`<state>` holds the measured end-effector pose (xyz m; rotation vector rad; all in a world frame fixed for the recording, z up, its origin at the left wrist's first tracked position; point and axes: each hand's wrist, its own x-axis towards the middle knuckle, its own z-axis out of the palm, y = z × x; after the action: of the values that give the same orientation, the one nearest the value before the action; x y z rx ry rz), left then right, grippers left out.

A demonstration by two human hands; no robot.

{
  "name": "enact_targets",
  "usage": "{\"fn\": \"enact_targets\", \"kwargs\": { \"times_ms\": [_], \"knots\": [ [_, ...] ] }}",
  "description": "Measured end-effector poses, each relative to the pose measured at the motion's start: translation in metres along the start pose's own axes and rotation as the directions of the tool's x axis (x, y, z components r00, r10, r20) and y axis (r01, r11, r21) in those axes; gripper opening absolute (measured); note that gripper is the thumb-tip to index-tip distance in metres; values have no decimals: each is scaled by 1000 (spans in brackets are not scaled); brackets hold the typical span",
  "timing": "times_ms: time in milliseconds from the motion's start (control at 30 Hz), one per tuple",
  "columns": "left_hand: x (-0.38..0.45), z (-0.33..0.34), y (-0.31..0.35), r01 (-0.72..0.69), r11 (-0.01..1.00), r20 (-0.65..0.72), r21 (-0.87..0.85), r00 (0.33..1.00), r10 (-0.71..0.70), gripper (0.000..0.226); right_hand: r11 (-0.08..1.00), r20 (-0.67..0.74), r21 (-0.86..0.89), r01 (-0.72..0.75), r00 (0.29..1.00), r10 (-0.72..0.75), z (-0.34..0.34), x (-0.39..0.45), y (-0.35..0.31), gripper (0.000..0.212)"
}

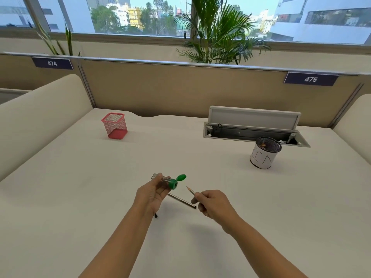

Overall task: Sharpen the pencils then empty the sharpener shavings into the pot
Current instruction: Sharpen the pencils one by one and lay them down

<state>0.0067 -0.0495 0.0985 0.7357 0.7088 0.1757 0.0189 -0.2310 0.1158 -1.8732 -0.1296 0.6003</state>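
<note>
My left hand (152,194) grips a sharpener (172,182) with a clear tube body and a green end whose cap hangs flipped open. My right hand (210,202) pinches a pencil (190,190), its sharp tip aimed up-left at the sharpener's green end, a short gap apart. Another pencil (182,201) lies flat on the white desk (80,187) under both hands, and a dark pencil end (155,215) pokes out below my left wrist. A black mesh pot (264,152) wrapped in white paper stands at the right, with some shavings inside.
A red mesh pencil holder (115,126) stands at the back left. An open cable tray (253,130) with its lid raised sits behind the pot. Beige partition panels close off the back and both sides of the desk.
</note>
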Motion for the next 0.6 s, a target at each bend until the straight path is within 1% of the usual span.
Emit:
{"fn": "enact_targets", "kwargs": {
  "times_ms": [233,300,333,367,400,433,467,533,600],
  "knots": [
    [-6,4,-12,-11,997,-85,-75,996,5,10,999,40,50,0,999,-2,-11,5,8,25],
    [-7,3,-11,-7,997,-91,-76,996,0,9,999,24,28,25,999,-26,-12,8,13,22],
    [-6,2,-9,-6,997,-94,-78,996,-1,9,999,-14,-13,46,999,-46,-13,11,17,20],
    [-5,1,-7,-6,997,-99,-78,995,-2,9,993,-73,-93,67,995,-74,-15,16,22,19],
    [-3,-1,-5,-4,997,-104,-74,995,-4,9,974,-139,-215,76,984,-108,-18,22,30,20],
    [-2,-3,-2,-2,997,-108,-75,994,-6,8,936,-192,-346,63,972,-137,-21,29,38,23],
    [-1,-5,0,-1,997,-110,-76,994,-8,8,897,-233,-440,29,962,-145,-24,33,46,25],
    [1,-8,6,5,997,-111,-76,994,-13,8,859,-285,-510,-36,950,-129,-26,39,61,27],
    [4,-11,9,9,997,-118,-72,993,-17,8,855,-302,-517,-41,943,-137,-24,43,73,28]
  ]
}}
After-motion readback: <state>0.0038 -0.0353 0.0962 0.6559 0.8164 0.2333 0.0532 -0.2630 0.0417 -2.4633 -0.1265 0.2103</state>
